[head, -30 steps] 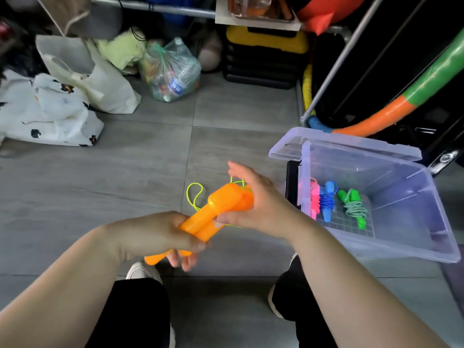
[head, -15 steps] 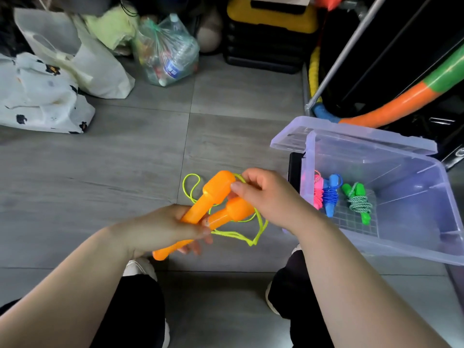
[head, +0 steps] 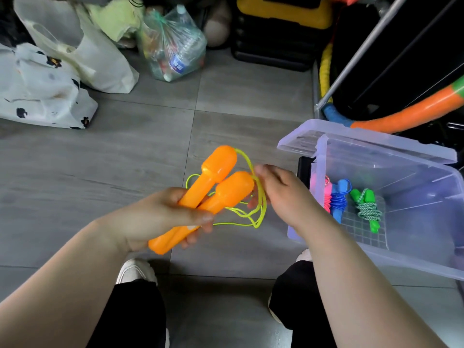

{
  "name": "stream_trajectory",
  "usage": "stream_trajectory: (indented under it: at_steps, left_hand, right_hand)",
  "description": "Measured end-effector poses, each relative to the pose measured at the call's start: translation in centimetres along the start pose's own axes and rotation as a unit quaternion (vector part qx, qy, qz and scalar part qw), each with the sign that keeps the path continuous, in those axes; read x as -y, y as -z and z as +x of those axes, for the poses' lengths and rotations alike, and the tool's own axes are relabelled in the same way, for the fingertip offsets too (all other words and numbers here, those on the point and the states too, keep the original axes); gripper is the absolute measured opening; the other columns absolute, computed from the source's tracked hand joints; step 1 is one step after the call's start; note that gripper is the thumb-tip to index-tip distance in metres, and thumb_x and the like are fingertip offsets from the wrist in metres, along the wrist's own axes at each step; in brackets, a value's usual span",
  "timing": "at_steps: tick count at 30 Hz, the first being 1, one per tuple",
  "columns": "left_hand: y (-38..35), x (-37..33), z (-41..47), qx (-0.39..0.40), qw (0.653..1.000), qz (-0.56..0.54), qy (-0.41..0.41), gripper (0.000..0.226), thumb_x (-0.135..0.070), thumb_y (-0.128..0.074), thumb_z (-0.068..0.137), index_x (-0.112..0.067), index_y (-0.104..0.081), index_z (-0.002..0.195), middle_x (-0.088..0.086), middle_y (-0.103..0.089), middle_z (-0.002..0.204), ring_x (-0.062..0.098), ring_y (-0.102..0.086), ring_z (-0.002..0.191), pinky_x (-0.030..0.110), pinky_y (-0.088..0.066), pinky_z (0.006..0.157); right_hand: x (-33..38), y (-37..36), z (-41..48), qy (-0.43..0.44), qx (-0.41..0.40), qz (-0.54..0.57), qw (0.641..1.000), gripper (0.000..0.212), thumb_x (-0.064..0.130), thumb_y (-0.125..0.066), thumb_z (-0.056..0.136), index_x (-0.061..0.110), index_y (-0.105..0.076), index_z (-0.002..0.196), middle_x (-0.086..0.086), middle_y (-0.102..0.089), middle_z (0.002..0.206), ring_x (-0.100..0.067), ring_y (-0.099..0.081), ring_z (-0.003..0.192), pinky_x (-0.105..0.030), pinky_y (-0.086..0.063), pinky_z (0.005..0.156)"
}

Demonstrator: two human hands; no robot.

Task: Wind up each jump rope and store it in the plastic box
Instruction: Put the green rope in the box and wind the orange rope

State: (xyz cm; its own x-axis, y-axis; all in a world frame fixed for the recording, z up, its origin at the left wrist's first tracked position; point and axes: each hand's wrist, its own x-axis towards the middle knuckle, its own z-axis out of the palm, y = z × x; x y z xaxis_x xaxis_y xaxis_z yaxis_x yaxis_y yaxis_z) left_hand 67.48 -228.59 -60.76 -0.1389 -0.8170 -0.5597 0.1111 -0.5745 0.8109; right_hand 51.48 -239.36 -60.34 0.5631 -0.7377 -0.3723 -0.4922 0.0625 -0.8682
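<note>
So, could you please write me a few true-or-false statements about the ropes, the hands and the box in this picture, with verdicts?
1. The left hand grips both orange handles together. True.
2. The yellow cord is fully wound around the handles. False: it hangs in loose loops, with the right hand holding a strand.
3. The plastic box already holds three wound ropes: pink, blue and green. True.
4. The box's lid is closed. False: the box is open, the lid beside it.
</note>
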Motion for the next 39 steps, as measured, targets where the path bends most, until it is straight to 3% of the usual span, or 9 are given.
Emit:
stream_trajectory:
  at_steps: [4,7,12,15,19,24,33,37,39]
  left_hand:
    - [-0.1,-1.1,-0.1,-0.082,0.984,-0.148,-0.052,0.032,-0.010,-0.067,0.056,-0.006,-0.060,0.087,-0.003,-0.062,0.054,0.011,-0.056,0.042,0.020,-0.047,0.041]
    - [0.4,-1.2,0.2,-0.190,0.951,-0.232,-0.075,0.018,-0.015,-0.066,0.067,-0.011,-0.059,0.084,-0.003,-0.064,0.053,0.009,-0.061,0.044,0.021,-0.052,0.044]
    - [1.4,0.6,1.4,-0.358,0.922,0.150,-0.007,0.008,-0.014,-0.059,0.083,-0.013,-0.056,0.076,0.008,-0.060,0.065,0.011,-0.056,0.046,0.025,-0.045,0.050]
    - [1.5,1.5,1.7,-0.283,0.846,0.446,0.067,0.007,-0.020,-0.055,0.084,-0.016,-0.051,0.088,0.014,-0.063,0.092,0.032,-0.059,0.086,0.027,-0.037,0.064]
    - [1.0,2.7,1.4,-0.112,0.810,0.566,0.103,0.019,-0.023,-0.055,0.084,-0.015,-0.057,0.101,0.006,-0.062,0.110,0.025,-0.057,0.105,0.026,-0.038,0.073]
    - [0.4,2.5,0.9,0.054,0.883,0.443,0.145,0.023,-0.016,-0.066,0.077,-0.024,-0.050,0.062,-0.005,-0.056,0.055,0.000,-0.047,0.037,0.010,-0.036,0.043]
    - [-1.9,0.3,0.5,0.212,0.918,0.316,0.111,0.022,-0.009,-0.068,0.077,-0.025,-0.058,0.066,-0.007,-0.063,0.058,0.000,-0.058,0.048,0.013,-0.048,0.050]
    - [-2.0,-0.9,-0.1,0.271,0.947,0.163,0.051,0.020,-0.008,-0.073,0.065,-0.021,-0.063,0.077,-0.012,-0.071,0.066,0.001,-0.065,0.059,0.014,-0.050,0.053]
    - [-1.8,-0.9,0.0,0.209,0.973,0.100,0.013,0.024,-0.019,-0.073,0.055,-0.018,-0.065,0.077,-0.009,-0.073,0.072,0.006,-0.068,0.062,0.017,-0.051,0.052]
  right_hand:
    - [0.3,-0.8,0.3,-0.032,0.015,0.069,0.997,0.036,0.037,-0.032,0.094,0.019,-0.056,0.073,-0.004,-0.059,0.059,-0.014,-0.057,0.053,-0.013,-0.046,0.053]
    - [-0.5,-2.7,0.5,-0.031,0.031,-0.063,0.997,0.029,0.028,-0.042,0.094,0.024,-0.048,0.065,0.001,-0.051,0.056,-0.009,-0.051,0.046,-0.016,-0.040,0.050]
    - [-1.2,-6.6,-0.9,0.062,0.108,-0.371,0.920,0.025,0.026,-0.035,0.096,0.010,-0.051,0.107,-0.016,-0.061,0.103,-0.034,-0.056,0.100,-0.029,-0.030,0.067]
    - [-0.5,-7.0,-1.0,0.101,0.122,-0.431,0.888,0.026,0.027,-0.037,0.095,0.009,-0.052,0.107,-0.016,-0.060,0.109,-0.035,-0.055,0.103,-0.029,-0.031,0.068]
    - [0.4,-5.8,-0.8,0.136,0.137,-0.424,0.885,0.019,0.021,-0.048,0.088,0.019,-0.062,0.101,-0.008,-0.063,0.106,-0.030,-0.055,0.102,-0.029,-0.037,0.071]
    - [0.9,-3.8,-1.1,0.081,0.178,-0.315,0.929,0.010,0.022,-0.065,0.076,0.031,-0.061,0.071,0.010,-0.055,0.069,-0.013,-0.053,0.074,-0.025,-0.037,0.066]
    - [0.6,-0.5,-1.5,0.006,0.270,-0.051,0.961,0.021,0.006,-0.068,0.074,0.023,-0.064,0.063,0.012,-0.061,0.054,0.004,-0.053,0.055,-0.009,-0.042,0.057]
    - [-0.2,0.2,-1.3,-0.085,0.201,0.142,0.965,0.032,-0.002,-0.048,0.085,0.015,-0.060,0.061,0.004,-0.067,0.054,0.002,-0.056,0.044,-0.012,-0.047,0.048]
    - [-0.8,-0.4,-1.1,-0.155,0.128,0.232,0.952,0.026,0.007,-0.045,0.089,0.016,-0.054,0.067,-0.003,-0.071,0.062,0.000,-0.056,0.039,-0.017,-0.047,0.045]
